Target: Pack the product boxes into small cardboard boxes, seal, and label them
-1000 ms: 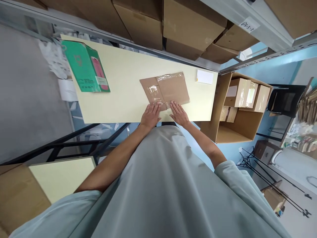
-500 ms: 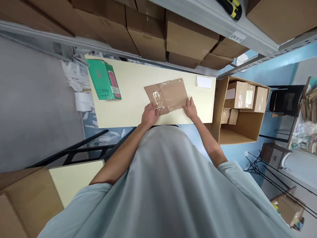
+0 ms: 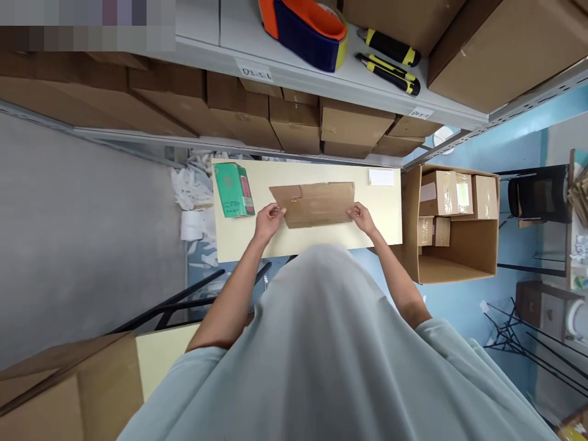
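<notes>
A flat piece of cardboard (image 3: 321, 205) with shiny tape on it is held over the cream table (image 3: 243, 245). My left hand (image 3: 269, 220) pinches its left edge, thumb on top. At its lower right corner my right hand (image 3: 361, 217) grips it between thumb and fingers. To the left on the table stands a green box (image 3: 233, 190) with a pink picture on its side. A small white label or card (image 3: 381, 177) lies at the table's back right.
Above the table's far edge, a metal shelf (image 3: 294, 79) holds brown boxes, a tape dispenser (image 3: 312, 33) and yellow-black box cutters (image 3: 390, 64). A large open carton (image 3: 459, 269) with smaller boxes stands at the right. Another carton (image 3: 105, 380) is at lower left.
The cardboard has been turned so its long side lies nearly level. Both hands now pinch its edges, where earlier they rested on its lower side. My view has tilted up, showing more shelf.
</notes>
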Motion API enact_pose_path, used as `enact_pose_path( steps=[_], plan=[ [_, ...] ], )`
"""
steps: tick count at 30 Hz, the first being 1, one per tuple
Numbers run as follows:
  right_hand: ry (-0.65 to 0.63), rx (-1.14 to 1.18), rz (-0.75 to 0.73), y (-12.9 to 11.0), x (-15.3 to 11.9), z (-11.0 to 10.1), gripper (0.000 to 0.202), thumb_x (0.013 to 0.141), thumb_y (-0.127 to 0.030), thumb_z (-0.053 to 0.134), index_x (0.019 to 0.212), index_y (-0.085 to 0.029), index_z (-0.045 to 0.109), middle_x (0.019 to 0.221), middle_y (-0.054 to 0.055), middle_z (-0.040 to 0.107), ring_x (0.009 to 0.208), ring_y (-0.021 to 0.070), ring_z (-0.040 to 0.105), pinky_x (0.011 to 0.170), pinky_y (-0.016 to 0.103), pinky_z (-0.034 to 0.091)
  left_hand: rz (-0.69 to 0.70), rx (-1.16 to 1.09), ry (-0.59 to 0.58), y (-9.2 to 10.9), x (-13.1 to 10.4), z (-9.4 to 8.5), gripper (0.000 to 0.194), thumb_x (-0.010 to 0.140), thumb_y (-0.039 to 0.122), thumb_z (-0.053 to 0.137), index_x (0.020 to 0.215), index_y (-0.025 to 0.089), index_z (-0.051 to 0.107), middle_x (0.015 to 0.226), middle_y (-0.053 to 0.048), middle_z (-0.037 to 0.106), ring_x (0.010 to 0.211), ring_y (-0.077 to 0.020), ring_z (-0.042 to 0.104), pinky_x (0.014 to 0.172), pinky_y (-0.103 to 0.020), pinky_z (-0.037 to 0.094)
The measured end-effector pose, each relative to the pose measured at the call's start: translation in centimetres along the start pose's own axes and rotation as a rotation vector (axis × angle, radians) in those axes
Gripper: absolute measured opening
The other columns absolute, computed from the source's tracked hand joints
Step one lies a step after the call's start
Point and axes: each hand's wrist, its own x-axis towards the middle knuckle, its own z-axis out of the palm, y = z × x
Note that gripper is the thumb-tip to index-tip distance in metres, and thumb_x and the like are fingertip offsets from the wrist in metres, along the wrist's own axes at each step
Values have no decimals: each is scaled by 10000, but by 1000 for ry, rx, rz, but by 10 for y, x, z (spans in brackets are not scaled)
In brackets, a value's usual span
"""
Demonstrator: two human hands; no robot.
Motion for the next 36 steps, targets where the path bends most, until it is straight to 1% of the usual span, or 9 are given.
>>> enact_pose_path(
  steps=[5, 9, 14, 17, 20, 23, 28, 32, 36],
  plan=[
    [54, -60, -47, -8, -31, 4, 525, 1099, -645, 522, 1356, -211, 665, 1409, 190, 788, 1332, 319, 755, 1221, 520, 592, 211, -47, -3, -1, -20, -10, 377, 963, 483, 662, 1170, 184, 761, 1316, -170, 782, 1136, -268, 763, 1061, -424, 647],
    [-7, -129, 79, -21, -43, 16, 893, 1048, -703, 639, 1726, -144, 485, 1787, 257, 542, 1668, 380, 538, 1406, 610, 419, 179, -108, -88, 11, -36, -2, 580, 980, 467, 597, 1477, 180, 680, 1460, -187, 764, 1265, -291, 762, 1174, -497, 620],
    [-148, -140, 96, -52, -62, 15, 1149, 938, -823, 799, 1824, -191, 432, 1866, 195, 460, 1765, 387, 407, 1455, 574, 356, 168, -268, -184, 34, -52, 0, 571, 1025, 536, 562, 1498, 233, 662, 1601, -153, 711, 1492, -320, 677, 1260, -502, 578],
    [-84, -181, 101, -76, -70, 10, 827, 1119, -786, 563, 1716, -215, 610, 1761, 179, 601, 1622, 352, 597, 1333, 507, 510, 131, -139, -181, 41, -58, -2, 663, 925, 499, 726, 1510, 202, 635, 1526, -177, 750, 1426, -359, 722, 1209, -522, 612],
    [-3, -363, 79, -98, -70, 9, 639, 1250, -591, 345, 1484, -209, 801, 1421, 173, 805, 1336, 312, 774, 1172, 436, 585, 145, 102, -218, 45, -63, -5, 629, 902, 395, 697, 1496, 195, 649, 1398, -166, 808, 1285, -367, 778, 1151, -531, 635],
    [-24, -534, 79, -113, -74, 15, 556, 1260, -546, 409, 1384, -221, 842, 1236, 147, 832, 1172, 293, 817, 1081, 386, 586, 263, 300, -213, 53, -70, -5, 465, 979, 341, 586, 1411, 225, 714, 1394, -158, 815, 1295, -383, 769, 1169, -515, 609],
    [10, -544, 124, -107, -98, 29, 664, 1075, -758, 733, 1508, -256, 762, 1305, 151, 823, 1060, 317, 824, 969, 405, 623, 330, 439, -164, 67, -77, -3, 414, 1022, 254, 537, 1380, 217, 743, 1305, -160, 821, 1244, -402, 775, 1130, -488, 590],
    [33, -522, 204, -89, -105, 33, 384, 1148, -593, 676, 1078, -251, 836, 986, 134, 842, 936, 349, 814, 900, 433, 599, 373, 473, -150, 66, -78, -7, 444, 1029, 231, 542, 1422, 187, 743, 1237, -175, 793, 1154, -395, 772, 1054, -478, 597],
    [139, -479, 213, -83, -83, 33, 467, 1203, -473, 550, 827, -263, 730, 819, 115, 794, 864, 329, 802, 843, 392, 556, 433, 526, -183, 61, -80, -15, 535, 1062, 243, 507, 1557, 176, 699, 1247, -175, 775, 1135, -382, 765, 1019, -468, 604]
  ],
)
